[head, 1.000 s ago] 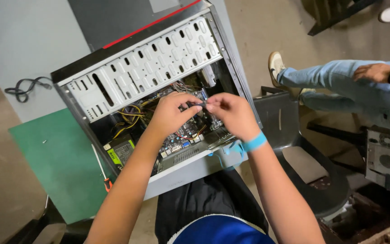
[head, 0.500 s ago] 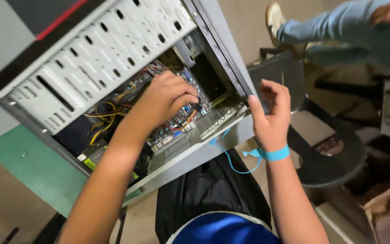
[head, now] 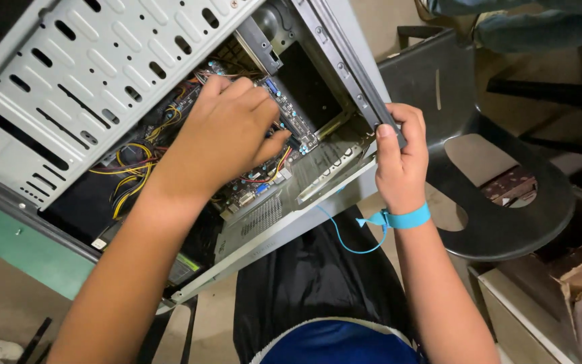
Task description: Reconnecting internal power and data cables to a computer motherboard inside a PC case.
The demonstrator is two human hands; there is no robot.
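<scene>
The computer case lies open on its side across the person's lap, tilted toward the camera so that the opened side faces up and the inside is easy to reach; nearest the camera are the black shorts and the blue shirt hem below them; the lower edge of the case rests against the lap, which appears to steady it. The right hand, with a blue wrist strap and its thin cord trailing toward the case, is closed around the rear corner edge of the frame, a firm grip that seems to keep the case from sliding; the left hand reaches down inside, fingers curled together over the motherboard; whether that grip pinches a small part or only presses on it cannot be told, since the fingertips are hidden. Yellow and red wires lie bundled just beside the wrist; above it runs the perforated drive cage. Farther off a dark plastic chair stands on the floor, and another person's jeans-clad leg shows at the top edge.
</scene>
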